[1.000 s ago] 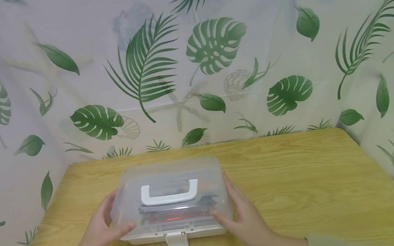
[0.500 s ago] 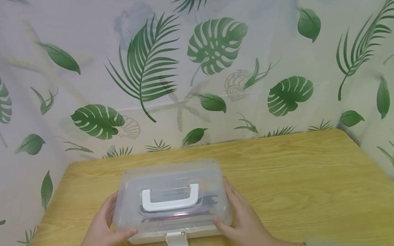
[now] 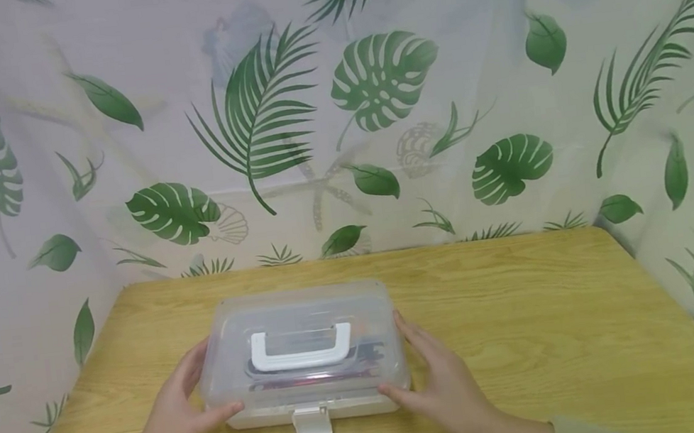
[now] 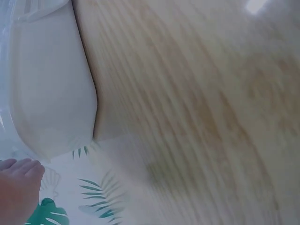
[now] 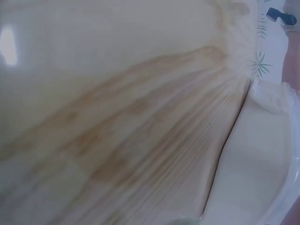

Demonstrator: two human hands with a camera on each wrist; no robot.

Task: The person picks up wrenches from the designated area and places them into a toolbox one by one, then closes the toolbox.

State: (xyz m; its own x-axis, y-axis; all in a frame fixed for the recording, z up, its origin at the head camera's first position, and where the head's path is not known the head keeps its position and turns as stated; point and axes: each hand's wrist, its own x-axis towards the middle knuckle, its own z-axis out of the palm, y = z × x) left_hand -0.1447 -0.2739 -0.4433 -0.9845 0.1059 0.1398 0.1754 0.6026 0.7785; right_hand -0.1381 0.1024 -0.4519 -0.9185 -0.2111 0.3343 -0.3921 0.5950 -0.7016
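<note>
A clear plastic storage box [image 3: 306, 310] with a white base [image 3: 254, 418] stands on the table, its lid down. A white handle [image 3: 302, 359] lies on top of the lid. At the front, the white latch [image 3: 312, 427] hangs outward, unfastened. My left hand [image 3: 173, 418] holds the box's left side, thumb along the lid's front edge. On the opposite side my right hand [image 3: 449, 390] holds it likewise, thumb at the front right corner. Blurred dark and red items show through the lid. Both wrist views show the white base [image 4: 51, 79] resting on the wood.
The wood-grain table [image 3: 526, 324] extends to the right of the box and behind it. A white cloth with green leaf prints [image 3: 383, 84] hangs along the back and both sides.
The lid and its handle have come down slightly at the front and settled onto the base. Both hands have stayed at the box's sides; the latch still hangs out.
</note>
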